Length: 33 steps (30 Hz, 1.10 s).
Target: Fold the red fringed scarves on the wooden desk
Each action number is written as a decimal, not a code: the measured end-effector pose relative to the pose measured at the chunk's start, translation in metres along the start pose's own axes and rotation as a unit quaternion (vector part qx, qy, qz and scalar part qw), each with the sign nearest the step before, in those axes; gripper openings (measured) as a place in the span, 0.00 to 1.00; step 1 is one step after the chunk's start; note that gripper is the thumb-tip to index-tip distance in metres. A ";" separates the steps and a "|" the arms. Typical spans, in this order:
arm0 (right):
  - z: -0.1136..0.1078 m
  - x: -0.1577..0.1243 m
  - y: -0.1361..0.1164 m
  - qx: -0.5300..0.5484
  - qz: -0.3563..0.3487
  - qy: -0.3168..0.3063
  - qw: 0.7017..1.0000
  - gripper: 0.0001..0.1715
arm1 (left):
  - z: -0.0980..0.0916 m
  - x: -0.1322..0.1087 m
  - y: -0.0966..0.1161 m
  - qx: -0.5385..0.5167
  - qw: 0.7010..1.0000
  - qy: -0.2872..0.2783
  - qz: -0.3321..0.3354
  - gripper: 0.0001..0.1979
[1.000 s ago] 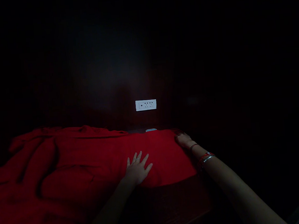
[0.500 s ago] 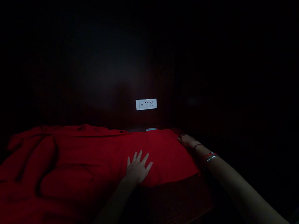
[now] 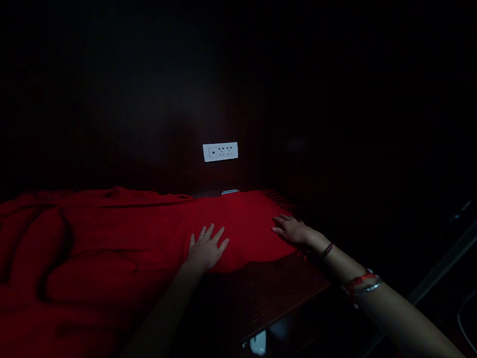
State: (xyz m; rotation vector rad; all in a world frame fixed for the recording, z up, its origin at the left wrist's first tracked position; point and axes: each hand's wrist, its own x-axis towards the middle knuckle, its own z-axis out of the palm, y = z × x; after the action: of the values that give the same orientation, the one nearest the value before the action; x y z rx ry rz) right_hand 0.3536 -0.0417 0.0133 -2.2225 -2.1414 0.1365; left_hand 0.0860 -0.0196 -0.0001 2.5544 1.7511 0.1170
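Observation:
A large red cloth (image 3: 103, 252) with a fringed right end lies spread over a dark wooden table (image 3: 269, 296) in a very dim room. My left hand (image 3: 206, 248) rests flat on the cloth near its front edge, fingers spread. My right hand (image 3: 291, 230) lies open on the cloth's right edge, fingers stretched out toward the left. Bracelets circle my right wrist and forearm. The left part of the cloth is rumpled into folds.
A white socket plate (image 3: 220, 151) is set in the dark wall behind the table. A small pale object (image 3: 230, 192) peeks out just behind the cloth. A pale thing (image 3: 258, 343) shows under the table's front edge. A dark rail (image 3: 457, 249) slants at the right.
My right hand has slid from the cloth's far right corner toward me along its right edge. The view has shifted a little. My left hand stays flat on the cloth.

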 end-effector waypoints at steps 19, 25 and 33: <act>-0.041 -0.009 0.004 0.602 0.122 0.152 0.775 0.26 | -0.002 -0.006 0.010 -0.045 0.978 -0.057 0.197 0.30; -0.069 -0.009 0.015 0.501 0.143 0.175 0.835 0.27 | -0.003 -0.005 0.009 -0.039 0.977 -0.064 0.199 0.29; -0.047 -0.025 0.016 -0.061 0.099 0.196 0.974 0.21 | -0.007 -0.006 0.010 -0.044 0.973 -0.018 0.224 0.27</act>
State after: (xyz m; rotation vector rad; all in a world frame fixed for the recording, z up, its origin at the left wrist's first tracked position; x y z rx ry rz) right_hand 0.3738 -0.0659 0.0589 -2.2845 -1.7638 -0.4042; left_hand 0.0920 -0.0290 0.0073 2.8126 1.1003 0.1562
